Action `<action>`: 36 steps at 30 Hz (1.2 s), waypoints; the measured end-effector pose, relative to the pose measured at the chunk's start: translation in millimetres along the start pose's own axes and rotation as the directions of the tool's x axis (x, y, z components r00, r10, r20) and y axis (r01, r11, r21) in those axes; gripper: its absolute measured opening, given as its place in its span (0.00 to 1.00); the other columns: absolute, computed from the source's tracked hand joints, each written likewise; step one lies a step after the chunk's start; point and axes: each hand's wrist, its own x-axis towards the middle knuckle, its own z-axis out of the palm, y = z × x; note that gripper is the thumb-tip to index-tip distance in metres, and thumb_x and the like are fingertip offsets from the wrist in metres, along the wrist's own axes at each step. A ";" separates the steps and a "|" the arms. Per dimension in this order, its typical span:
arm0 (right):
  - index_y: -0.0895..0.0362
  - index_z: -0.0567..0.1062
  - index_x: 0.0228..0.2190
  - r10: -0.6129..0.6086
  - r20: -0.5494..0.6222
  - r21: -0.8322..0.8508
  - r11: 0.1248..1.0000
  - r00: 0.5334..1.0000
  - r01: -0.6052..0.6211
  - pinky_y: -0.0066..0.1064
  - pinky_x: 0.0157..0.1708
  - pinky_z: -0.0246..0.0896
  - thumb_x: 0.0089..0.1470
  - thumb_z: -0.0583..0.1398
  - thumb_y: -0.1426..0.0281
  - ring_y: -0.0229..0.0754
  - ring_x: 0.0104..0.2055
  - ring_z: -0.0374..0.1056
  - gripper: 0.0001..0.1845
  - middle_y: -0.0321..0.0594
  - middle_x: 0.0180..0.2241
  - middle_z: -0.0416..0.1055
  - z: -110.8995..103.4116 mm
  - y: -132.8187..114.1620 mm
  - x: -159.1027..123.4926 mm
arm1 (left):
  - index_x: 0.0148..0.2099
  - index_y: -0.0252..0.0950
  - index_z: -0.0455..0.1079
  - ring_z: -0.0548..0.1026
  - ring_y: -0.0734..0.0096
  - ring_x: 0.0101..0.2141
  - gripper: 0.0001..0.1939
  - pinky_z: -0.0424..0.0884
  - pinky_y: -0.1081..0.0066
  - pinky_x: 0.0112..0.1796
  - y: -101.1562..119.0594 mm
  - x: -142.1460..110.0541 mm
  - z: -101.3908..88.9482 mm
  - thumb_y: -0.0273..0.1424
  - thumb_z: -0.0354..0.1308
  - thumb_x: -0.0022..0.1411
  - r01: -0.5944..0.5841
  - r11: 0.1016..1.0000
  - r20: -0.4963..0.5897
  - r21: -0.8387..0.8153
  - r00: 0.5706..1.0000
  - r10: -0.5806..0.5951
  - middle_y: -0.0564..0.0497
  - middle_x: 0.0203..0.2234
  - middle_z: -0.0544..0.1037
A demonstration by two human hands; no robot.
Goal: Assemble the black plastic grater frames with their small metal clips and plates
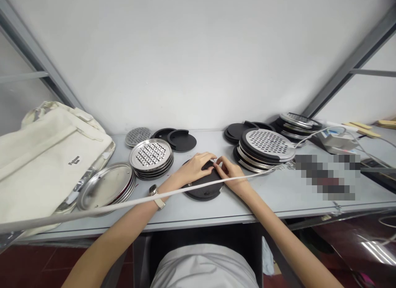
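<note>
A black round disc (pixel 202 193) lies flat on the table in front of me, with small holes or fittings near its rim. My left hand (pixel 198 166), a watch (pixel 154 191) on its wrist, rests on the disc's upper left with fingers curled over its far part. My right hand (pixel 229 172) is at the upper right edge, thumb and fingertips pinched together close to the left fingertips. Whatever lies between them is too small to make out. A white cable (pixel 123 204) crosses the view in front of both arms.
Stacked metal grater discs (pixel 151 156) and metal rings (pixel 107 187) stand at left, beside a cream bag (pixel 52 156). Black discs (pixel 182 140) lie behind. To the right are a stack of perforated discs (pixel 267 145), another stack (pixel 298 123) and a white device (pixel 334 139).
</note>
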 end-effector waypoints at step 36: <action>0.56 0.66 0.31 -0.205 -0.201 0.060 0.973 0.958 0.221 0.37 0.39 0.61 0.56 0.54 0.72 0.43 0.35 0.62 0.02 0.41 0.31 0.62 0.3 5.2 1.4 | 0.50 0.37 0.66 0.70 0.66 0.47 0.14 0.67 0.66 0.49 -4.0 -2.9 6.0 0.26 0.51 0.62 -0.012 0.997 -0.040 0.074 0.999 0.015 0.47 0.47 0.70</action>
